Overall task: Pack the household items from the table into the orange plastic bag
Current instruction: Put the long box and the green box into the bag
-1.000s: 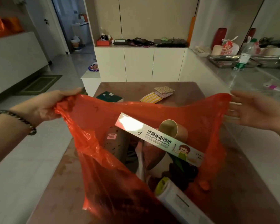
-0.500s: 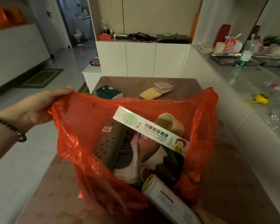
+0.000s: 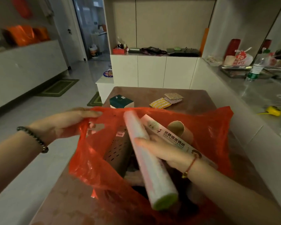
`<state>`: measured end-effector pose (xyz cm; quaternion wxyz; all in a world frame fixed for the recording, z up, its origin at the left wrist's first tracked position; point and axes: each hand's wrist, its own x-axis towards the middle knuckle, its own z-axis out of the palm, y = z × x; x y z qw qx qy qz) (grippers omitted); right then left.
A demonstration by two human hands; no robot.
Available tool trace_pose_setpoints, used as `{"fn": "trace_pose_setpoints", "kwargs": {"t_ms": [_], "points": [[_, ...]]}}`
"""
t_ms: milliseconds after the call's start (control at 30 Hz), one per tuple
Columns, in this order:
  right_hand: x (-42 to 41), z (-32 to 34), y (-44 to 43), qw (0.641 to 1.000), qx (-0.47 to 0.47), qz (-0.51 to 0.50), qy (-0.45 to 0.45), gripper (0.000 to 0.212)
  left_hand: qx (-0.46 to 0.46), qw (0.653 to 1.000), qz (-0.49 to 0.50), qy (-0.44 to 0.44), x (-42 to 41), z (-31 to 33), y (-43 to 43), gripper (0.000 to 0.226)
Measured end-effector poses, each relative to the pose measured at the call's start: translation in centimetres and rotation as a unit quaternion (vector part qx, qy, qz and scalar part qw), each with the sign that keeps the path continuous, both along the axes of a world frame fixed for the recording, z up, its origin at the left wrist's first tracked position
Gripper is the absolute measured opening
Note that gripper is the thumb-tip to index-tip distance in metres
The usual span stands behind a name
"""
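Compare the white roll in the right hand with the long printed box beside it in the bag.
The white roll is round and plain with a green end; the long box is flat-sided and printed. The right hand grips the roll, while the box rests loose in the orange bag. Both are long, pale and slanted alike.

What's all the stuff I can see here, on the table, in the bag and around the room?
orange plastic bag: one, orange-red, open on the table
long roll: one, white with a green end, over the bag mouth
foil box: one, white with print, in the bag
cardboard tube: one, tan, in the bag
perforated holder: one, brown, in the bag
tissue pack: one, dark green, far table side
cloths: several, yellow and pink, far table side
water bottle: one, clear, right counter
left hand: holds the bag rim
right hand: holds the roll
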<state>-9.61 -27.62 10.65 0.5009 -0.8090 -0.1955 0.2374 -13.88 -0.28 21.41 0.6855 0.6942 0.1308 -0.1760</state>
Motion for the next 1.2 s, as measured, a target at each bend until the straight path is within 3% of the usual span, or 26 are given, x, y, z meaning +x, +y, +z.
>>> {"fn": "trace_pose_setpoints", "kwargs": {"t_ms": [33, 67, 133, 200, 233, 333, 367, 400, 433, 467, 500, 567, 633, 667, 700, 733, 833, 933, 1033, 1133, 1200], "points": [[-0.3, 1.0, 4.3, 0.999, -0.017, -0.049, -0.006, 0.054, -0.014, 1.0, 0.007, 0.002, -0.2, 0.3, -0.2, 0.009], [-0.4, 0.9, 6.0, 0.998, -0.036, -0.031, -0.033, 0.059, -0.023, 1.0, 0.01, 0.0, -0.3, 0.4, -0.4, 0.008], [0.2, -0.5, 8.0, 0.99, -0.084, -0.099, -0.062, 0.07, -0.035, 0.999, 0.017, -0.005, -0.4, 0.6, -0.4, 0.016], [0.5, -1.7, 7.2, 0.975, -0.155, -0.104, -0.123, 0.076, -0.075, 0.997, 0.031, -0.01, -0.7, 1.1, -0.4, 0.007], [0.6, -1.3, 6.9, 0.976, -0.147, -0.084, -0.135, 0.073, -0.103, 0.994, 0.035, -0.023, -0.8, 1.4, -0.4, 0.002], [0.7, 0.5, 4.3, 0.955, -0.161, -0.026, -0.247, 0.051, -0.184, 0.979, 0.031, -0.078, -0.7, 2.4, 0.4, 0.034], [0.7, 1.4, 2.5, 0.923, -0.178, -0.054, -0.338, 0.048, -0.203, 0.975, 0.024, -0.092, -0.6, 2.7, 0.6, 0.046], [0.8, 2.3, 0.6, 0.863, -0.218, -0.108, -0.443, 0.053, -0.212, 0.972, 0.017, -0.103, -0.6, 2.9, 0.7, 0.052], [0.9, 3.2, -1.6, 0.801, -0.264, -0.172, -0.509, 0.065, -0.211, 0.971, 0.016, -0.108, -0.5, 3.0, 0.8, 0.053], [1.2, 3.8, -4.1, 0.766, -0.314, -0.227, -0.513, 0.079, -0.206, 0.972, 0.019, -0.113, -0.3, 3.1, 0.8, 0.049], [1.4, 4.4, -6.5, 0.761, -0.366, -0.262, -0.467, 0.091, -0.195, 0.973, 0.024, -0.119, 0.0, 3.1, 0.7, 0.041], [2.1, 4.7, -10.8, 0.825, -0.407, -0.257, -0.297, 0.092, -0.177, 0.974, 0.033, -0.134, 0.5, 3.1, 0.6, 0.021], [2.6, 5.3, -13.0, 0.928, -0.291, -0.205, -0.109, 0.046, -0.168, 0.974, 0.035, -0.148, 1.1, 3.1, 0.6, 0.013], [3.3, 5.9, -14.0, 0.956, -0.207, -0.203, -0.045, 0.023, -0.164, 0.973, 0.036, -0.155, 1.6, 3.1, 0.6, 0.013], [4.2, 6.6, -14.9, 0.969, -0.111, -0.22, 0.018, 0.011, -0.16, 0.973, 0.038, -0.162, 2.1, 3.2, 0.6, 0.017], [5.3, 7.4, -15.3, 0.967, -0.015, -0.24, 0.087, 0.015, -0.156, 0.972, 0.044, -0.169, 2.8, 3.3, 0.5, 0.022], [7.3, 11.3, -13.8, 0.918, 0.184, -0.233, 0.262, 0.008, -0.14, 0.971, 0.068, -0.18, 5.2, 4.0, 0.0, 0.028], [9.3, 14.3, -11.8, 0.892, 0.269, -0.242, 0.272, 0.029, -0.128, 0.969, 0.104, -0.186, 8.1, 5.4, -0.4, 0.028], [10.9, 18.7, -11.0, 0.9, 0.257, -0.272, 0.224, 0.012, -0.121, 0.963, 0.139, -0.196, 10.8, 7.6, -0.4, 0.028], [12.4, 22.8, -10.3, 0.905, 0.272, -0.28, 0.166, 0.013, -0.102, 0.957, 0.167, -0.216, 12.9, 10.1, -0.1, 0.03], [12.3, 24.5, -9.3, 0.928, 0.254, -0.24, 0.129, 0.015, -0.081, 0.957, 0.153, -0.232, 13.7, 11.3, 0.3, 0.029]]}}
